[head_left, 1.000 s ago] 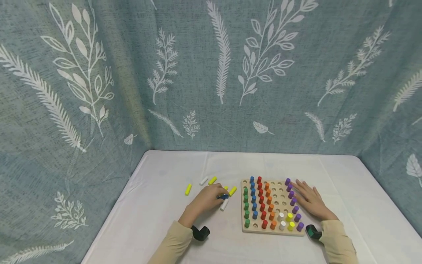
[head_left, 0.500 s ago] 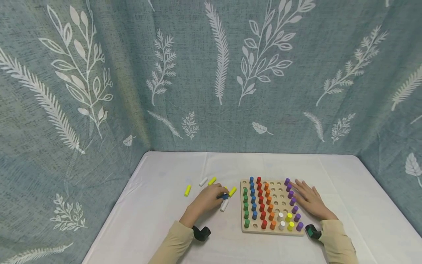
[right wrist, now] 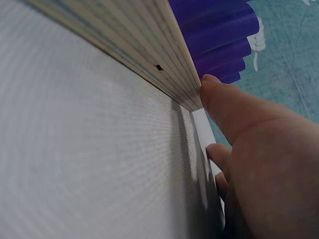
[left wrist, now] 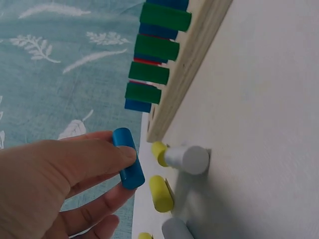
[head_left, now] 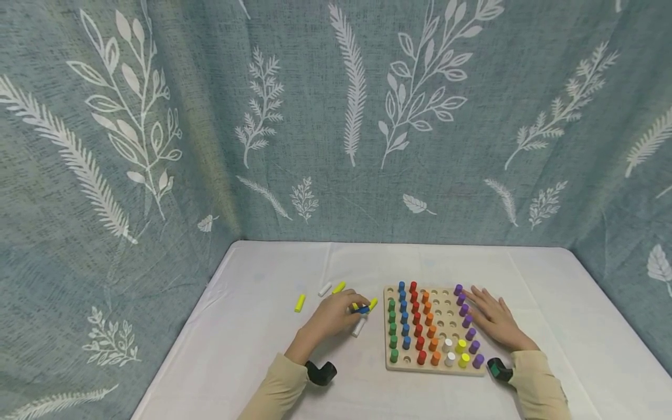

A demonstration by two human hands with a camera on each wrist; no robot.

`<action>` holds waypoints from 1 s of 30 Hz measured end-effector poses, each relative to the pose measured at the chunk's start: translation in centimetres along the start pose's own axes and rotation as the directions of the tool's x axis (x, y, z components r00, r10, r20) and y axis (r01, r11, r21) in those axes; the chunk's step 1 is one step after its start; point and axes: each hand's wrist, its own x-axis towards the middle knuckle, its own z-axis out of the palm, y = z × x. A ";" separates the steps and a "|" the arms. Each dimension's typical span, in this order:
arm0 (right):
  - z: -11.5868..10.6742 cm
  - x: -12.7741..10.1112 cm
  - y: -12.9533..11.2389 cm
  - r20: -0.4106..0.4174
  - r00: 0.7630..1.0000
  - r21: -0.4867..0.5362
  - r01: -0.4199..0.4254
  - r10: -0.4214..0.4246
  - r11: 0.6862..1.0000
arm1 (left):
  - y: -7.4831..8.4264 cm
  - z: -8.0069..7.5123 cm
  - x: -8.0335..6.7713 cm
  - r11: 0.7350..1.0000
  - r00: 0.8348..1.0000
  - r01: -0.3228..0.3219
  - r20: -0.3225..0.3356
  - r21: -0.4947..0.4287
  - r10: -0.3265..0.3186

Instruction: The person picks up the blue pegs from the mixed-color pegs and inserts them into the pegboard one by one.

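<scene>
My left hand [head_left: 334, 315] pinches a blue peg [left wrist: 128, 158] between thumb and fingers, above the table left of the pegboard. Close by lie a white peg [head_left: 359, 327] and a yellow peg [head_left: 373, 304]. The wooden pegboard [head_left: 396, 367] carries rows of green, blue, red, orange and purple pegs, with a few white and yellow ones at its near side. Several of its holes are bare. My right hand [head_left: 494, 319] lies with fingers extended along the board's right side, by the purple pegs [head_left: 467, 321]; in the right wrist view its thumb touches the board's edge [right wrist: 164, 55].
Farther left on the white-covered table [head_left: 210, 350] lie a yellow peg [head_left: 300, 303], a white peg [head_left: 324, 289] and another yellow peg [head_left: 339, 286]. A leaf-patterned curtain [head_left: 325, 116] hangs behind the table and at both sides.
The left hand has shifted slightly toward the board, and the blue peg in its fingers has turned and moved a little right. The right hand stays where it was.
</scene>
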 end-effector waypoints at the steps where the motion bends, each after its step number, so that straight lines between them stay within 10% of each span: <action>1: 0.0 0.0 0.0 0.004 1.000 -0.001 -0.002 0.002 1.000 | 0.1 0.0 0.0 1.000 1.000 -0.003 0.005 -0.019 0.003; 30: 0.0 -0.1 -0.4 0.002 1.000 0.006 -0.007 0.007 1.000 | 2.3 0.7 -0.5 0.939 0.988 -0.140 0.022 -0.315 0.155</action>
